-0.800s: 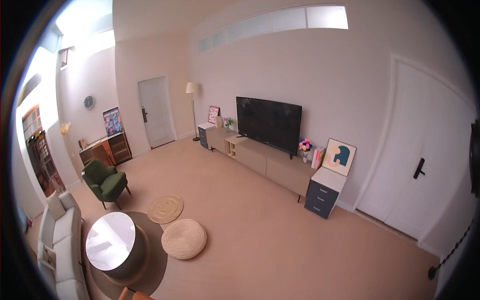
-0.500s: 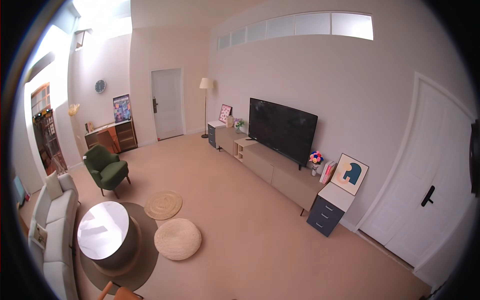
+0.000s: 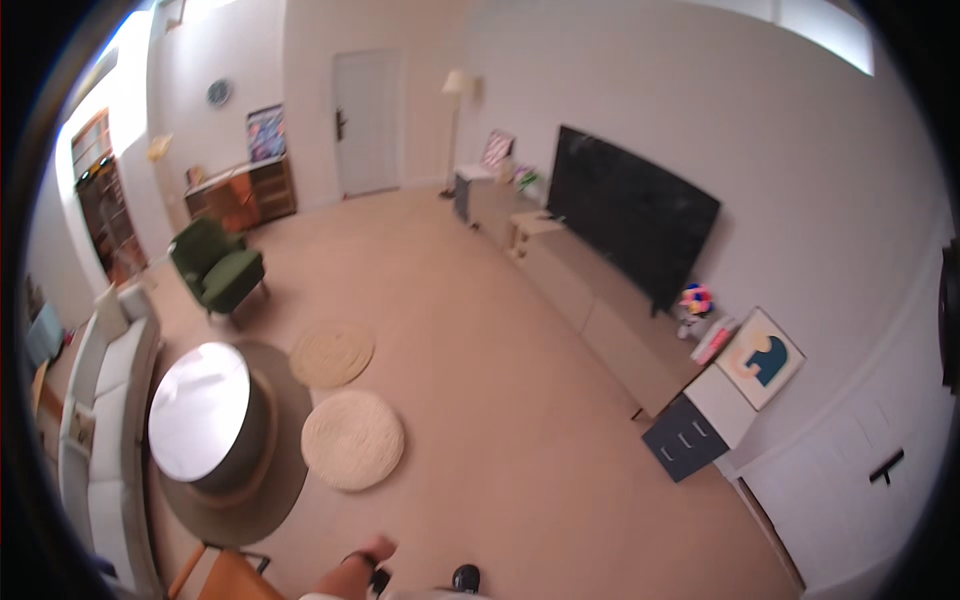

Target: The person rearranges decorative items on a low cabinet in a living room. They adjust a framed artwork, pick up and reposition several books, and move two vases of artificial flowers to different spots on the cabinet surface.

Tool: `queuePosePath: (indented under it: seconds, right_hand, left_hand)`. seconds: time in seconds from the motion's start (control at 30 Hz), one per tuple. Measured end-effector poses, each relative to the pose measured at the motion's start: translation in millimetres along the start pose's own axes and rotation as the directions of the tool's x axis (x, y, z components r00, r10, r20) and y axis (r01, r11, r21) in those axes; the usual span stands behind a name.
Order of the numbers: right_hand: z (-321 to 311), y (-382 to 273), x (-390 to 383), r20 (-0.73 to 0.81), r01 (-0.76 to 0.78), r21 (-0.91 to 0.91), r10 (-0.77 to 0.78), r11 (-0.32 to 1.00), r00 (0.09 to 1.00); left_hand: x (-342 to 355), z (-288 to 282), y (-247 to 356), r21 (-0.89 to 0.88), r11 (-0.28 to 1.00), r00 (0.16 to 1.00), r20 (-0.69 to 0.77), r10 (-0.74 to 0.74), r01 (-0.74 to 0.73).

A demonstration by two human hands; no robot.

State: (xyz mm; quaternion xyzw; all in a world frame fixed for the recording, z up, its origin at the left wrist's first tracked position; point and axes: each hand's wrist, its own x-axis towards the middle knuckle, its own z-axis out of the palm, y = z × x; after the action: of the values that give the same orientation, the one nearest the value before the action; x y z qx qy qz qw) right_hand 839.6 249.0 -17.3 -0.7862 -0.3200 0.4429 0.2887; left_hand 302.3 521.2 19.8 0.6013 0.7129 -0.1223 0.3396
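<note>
At the lower edge, left of the middle, my left hand (image 3: 379,548) reaches forward over the floor, with a dark band at the wrist. It is smeared by motion, so its fingers cannot be made out, and no object shows in it. Nearest to it on the left is an orange chair (image 3: 238,580) with wooden and dark frame parts. A round woven pouf (image 3: 352,440) lies farther ahead of the hand, apart from it. My dark shoe (image 3: 466,577) shows to the right of the hand. My right hand is out of the picture.
A round white-topped table (image 3: 200,412) stands on a dark round rug (image 3: 290,500), beside a pale sofa (image 3: 118,455). Beyond are a flat woven mat (image 3: 333,353) and a green armchair (image 3: 217,265). A low cabinet (image 3: 640,370) with a television (image 3: 632,212) lines the right wall.
The view has tilted down and turned, so the furniture sits higher and more slanted. My left hand and shoe have come into view at the lower edge.
</note>
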Motion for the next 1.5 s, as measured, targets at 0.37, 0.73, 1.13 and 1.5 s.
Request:
queuePosePath:
  seconds: [0.37, 0.73, 1.13, 1.5]
  right_hand:
    - [-62.8, -87.7, 155.8, 0.111, -0.574, -0.109, 0.584, 0.812, 0.804]
    - [-147.3, -351.5, 567.4, 0.060, -0.453, -0.234, 0.478, 0.860, 0.876]
    - [76.9, -693.2, 853.2, 0.354, 0.488, -0.362, -0.367, 0.795, 0.860]
    - [27.2, -713.6, 900.7, 0.110, -0.563, -0.300, 0.615, 0.770, 0.781]
  left_hand:
    - [115.9, -128.8, 204.4, -0.321, 0.913, 0.966, -0.035, 0.254, -0.252]
    - [197.8, -168.3, 92.4, -0.465, 0.662, 0.806, 0.267, -0.528, 0.588]
    - [391.0, -289.4, 219.2, -0.691, 0.454, 0.805, 0.334, -0.490, 0.563]
    - [682.0, -575.8, 277.9, -0.819, 0.573, 0.918, -0.243, -0.312, -0.022]
